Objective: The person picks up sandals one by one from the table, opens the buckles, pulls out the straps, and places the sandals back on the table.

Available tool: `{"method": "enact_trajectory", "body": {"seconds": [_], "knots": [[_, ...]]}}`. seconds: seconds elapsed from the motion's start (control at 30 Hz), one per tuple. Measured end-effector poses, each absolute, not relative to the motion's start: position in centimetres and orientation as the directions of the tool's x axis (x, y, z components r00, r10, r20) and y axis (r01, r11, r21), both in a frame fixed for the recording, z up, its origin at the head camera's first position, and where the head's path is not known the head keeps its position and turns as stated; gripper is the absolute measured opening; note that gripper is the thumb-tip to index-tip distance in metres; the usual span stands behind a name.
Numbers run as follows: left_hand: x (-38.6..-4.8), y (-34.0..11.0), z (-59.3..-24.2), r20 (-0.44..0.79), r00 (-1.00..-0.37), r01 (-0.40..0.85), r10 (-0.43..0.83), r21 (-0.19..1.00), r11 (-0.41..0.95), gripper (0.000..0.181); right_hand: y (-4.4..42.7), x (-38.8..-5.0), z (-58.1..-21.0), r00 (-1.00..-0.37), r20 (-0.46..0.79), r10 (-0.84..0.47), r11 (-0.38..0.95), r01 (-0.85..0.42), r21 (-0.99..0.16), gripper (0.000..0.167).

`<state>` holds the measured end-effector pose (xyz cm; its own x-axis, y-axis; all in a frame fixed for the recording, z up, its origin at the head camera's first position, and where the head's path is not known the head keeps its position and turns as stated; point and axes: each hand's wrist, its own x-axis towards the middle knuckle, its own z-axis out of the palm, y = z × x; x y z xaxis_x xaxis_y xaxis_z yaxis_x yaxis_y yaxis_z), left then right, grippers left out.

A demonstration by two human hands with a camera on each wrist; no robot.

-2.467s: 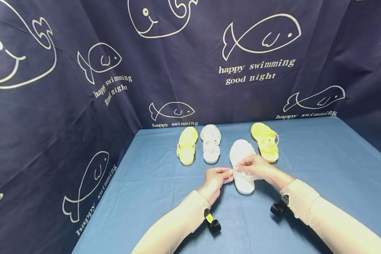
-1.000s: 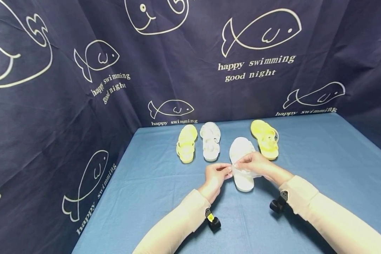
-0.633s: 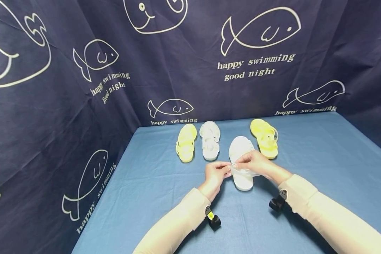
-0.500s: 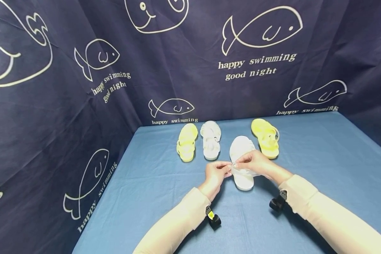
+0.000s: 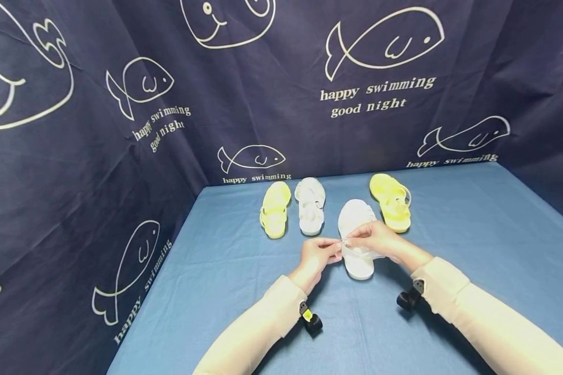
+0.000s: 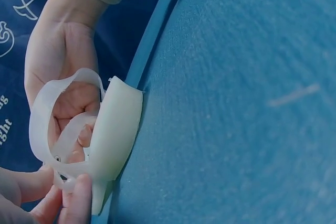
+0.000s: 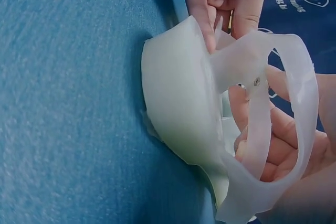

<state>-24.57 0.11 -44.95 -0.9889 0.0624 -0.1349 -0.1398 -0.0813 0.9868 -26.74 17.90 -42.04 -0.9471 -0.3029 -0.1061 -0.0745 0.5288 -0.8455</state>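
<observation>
A white sandal [image 5: 356, 212] lies on the blue cloth, toe end away from me. At the left side of its strap [image 5: 360, 253], my left hand [image 5: 315, 258] pinches the translucent strap end between thumb and fingers, seen close in the left wrist view. My right hand [image 5: 381, 241] reaches over from the right and pinches the strap at the same spot. In the right wrist view, a small metal stud [image 7: 256, 82] shows on the strap, and the loop of the back strap [image 7: 302, 77] stands up above the sole [image 7: 176, 93]. The exact fingertip contact is partly hidden.
Behind and to the left lie a yellow sandal [image 5: 275, 211] and another white sandal [image 5: 310, 205], side by side. A second yellow sandal [image 5: 391, 204] is just behind my right hand. Dark blue fabric [image 5: 262, 120] printed with fish hangs around the blue-covered table [image 5: 225, 271].
Both hands stay at the strap's left side, with only small finger movements. My right fingers have lifted slightly, and more of the strap shows. The view has tilted a little.
</observation>
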Motion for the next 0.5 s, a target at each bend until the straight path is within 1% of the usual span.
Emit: {"method": "enact_trajectory", "body": {"seconds": [0.13,0.27,0.5], "knots": [[-24.50,0.04,-44.65,-0.156,-0.986,-0.158,0.057,0.986,-0.042,0.014,17.88,-26.70,-41.88,-0.942,-0.108,-0.318,0.519,-0.078,-0.851,0.033],[-24.50,0.16,-44.64,-0.133,-0.991,-0.134,0.035,0.991,-0.027,0.013,17.91,-26.63,-41.78,-0.944,-0.098,-0.316,0.496,-0.076,-0.865,0.033],[-24.79,0.75,-44.71,-0.113,-0.993,-0.112,-0.014,0.991,-0.077,0.013,18.11,-26.89,-41.89,-0.942,-0.097,-0.320,0.471,-0.070,-0.880,0.034]]}}
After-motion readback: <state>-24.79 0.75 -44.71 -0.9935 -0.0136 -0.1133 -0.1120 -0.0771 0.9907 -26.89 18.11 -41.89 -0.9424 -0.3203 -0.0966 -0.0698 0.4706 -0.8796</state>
